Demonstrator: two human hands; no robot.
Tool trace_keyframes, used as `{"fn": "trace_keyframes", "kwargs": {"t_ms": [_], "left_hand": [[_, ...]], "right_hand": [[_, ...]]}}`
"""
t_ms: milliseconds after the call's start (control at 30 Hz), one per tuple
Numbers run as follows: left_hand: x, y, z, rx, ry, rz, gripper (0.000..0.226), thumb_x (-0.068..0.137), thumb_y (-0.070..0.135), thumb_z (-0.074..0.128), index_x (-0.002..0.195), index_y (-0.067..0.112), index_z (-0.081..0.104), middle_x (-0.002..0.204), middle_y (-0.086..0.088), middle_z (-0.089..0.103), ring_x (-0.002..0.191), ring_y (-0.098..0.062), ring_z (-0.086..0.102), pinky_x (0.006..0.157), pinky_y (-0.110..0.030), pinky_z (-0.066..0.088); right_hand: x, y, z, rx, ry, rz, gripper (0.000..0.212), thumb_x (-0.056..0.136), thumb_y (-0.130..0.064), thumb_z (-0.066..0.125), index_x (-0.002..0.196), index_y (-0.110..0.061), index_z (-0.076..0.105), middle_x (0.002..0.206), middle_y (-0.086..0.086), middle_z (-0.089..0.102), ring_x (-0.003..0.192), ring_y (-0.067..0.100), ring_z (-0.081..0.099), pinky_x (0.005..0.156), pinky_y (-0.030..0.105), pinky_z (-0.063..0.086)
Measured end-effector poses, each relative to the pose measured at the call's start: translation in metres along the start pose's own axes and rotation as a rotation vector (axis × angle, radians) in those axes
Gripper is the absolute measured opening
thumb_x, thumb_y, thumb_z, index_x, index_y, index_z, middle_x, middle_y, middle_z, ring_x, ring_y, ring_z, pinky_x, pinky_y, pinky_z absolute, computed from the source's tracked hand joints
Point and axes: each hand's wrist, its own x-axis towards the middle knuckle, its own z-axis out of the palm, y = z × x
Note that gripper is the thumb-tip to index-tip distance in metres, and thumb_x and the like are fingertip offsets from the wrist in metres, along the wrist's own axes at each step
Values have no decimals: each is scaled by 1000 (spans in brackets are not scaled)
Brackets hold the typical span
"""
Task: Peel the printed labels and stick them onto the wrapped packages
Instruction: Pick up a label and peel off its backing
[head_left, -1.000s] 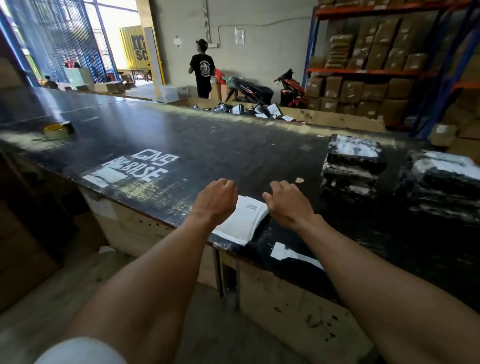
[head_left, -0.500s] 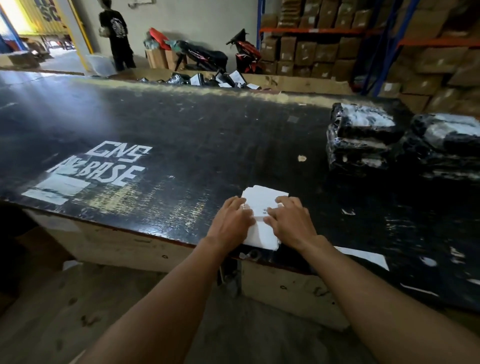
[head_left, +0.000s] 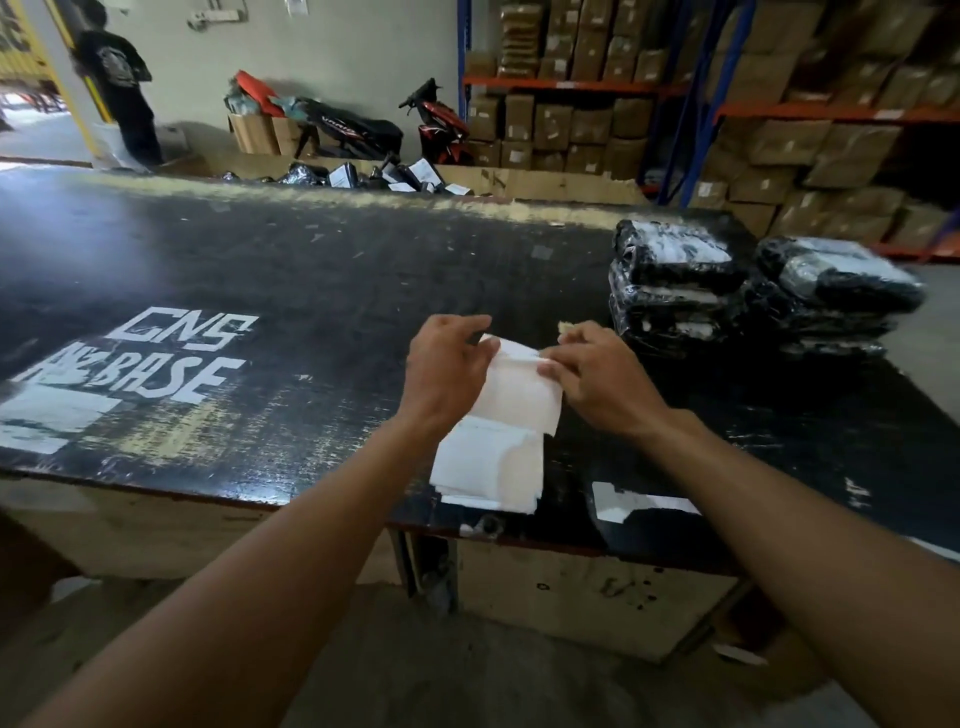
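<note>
Both hands on one label (head_left: 524, 397): left hand (head_left: 447, 374) pinches its top-left edge and right hand (head_left: 605, 387) pinches the top-right corner, fingers curled on the paper. The sheet is lifted at its far end and hangs down toward the near edge. Its lower end overlaps the stack (head_left: 488, 467) of labels, which lies flat on the tabletop (head_left: 363, 270) right at the near edge, between the two forearms. Packages (head_left: 675, 291): two black-wrapped piles side by side, right of the hands and farther back, near the right hand but apart from it. The outer pile sits close to the tabletop's right edge. A white scrap (head_left: 639, 506) lies at the near edge just right of the stack. Left of the hands and beyond them is broad black surface with painted lettering (head_left: 156, 358).
</note>
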Motion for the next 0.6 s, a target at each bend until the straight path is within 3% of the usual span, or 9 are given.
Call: {"fn": "trace_keyframes", "kwargs": {"t_ms": [67,167,300,400,500,600], "left_hand": [[13,21,4,-254,-31,-252,39,91,25,68,126,12,62,124,-5,63,105,-18,63,91,-28,51],[27,53,19,-538,-172,-549,18,90,20,68,106,10,66,112,-11,68,92,-26,69,81,-43,60],[34,87,58,-678,-231,-529,16,92,9,64,108,10,69,103,-10,71,87,-24,71,74,-39,62],[34,114,96,-730,-255,-510,15,91,7,64,106,11,66,100,-8,71,86,-21,71,66,-33,61],[37,141,134,-758,-233,-487,19,88,6,68,106,12,66,102,-7,71,88,-21,71,67,-33,61],[38,167,167,-763,-238,-449,20,86,6,69,104,13,68,103,-6,72,89,-21,71,77,-41,61]], "right_hand": [[3,7,-17,16,46,20,26,96,-31,58,113,-18,73,114,6,55,107,24,52,93,41,46],[0,22,-45,87,113,95,29,95,-29,59,117,-16,71,109,1,53,102,17,52,89,33,44],[-10,58,-72,190,158,280,41,87,-25,69,127,-17,64,120,5,60,111,20,57,96,34,47],[-23,86,-92,506,231,522,59,83,-19,76,135,-15,49,117,2,60,105,19,61,87,36,53],[-37,117,-110,928,230,704,35,80,-12,79,109,-11,60,111,10,69,95,25,69,81,42,58],[-50,152,-125,1163,147,779,31,79,-4,76,109,-2,68,104,15,74,91,30,72,80,46,59]]}}
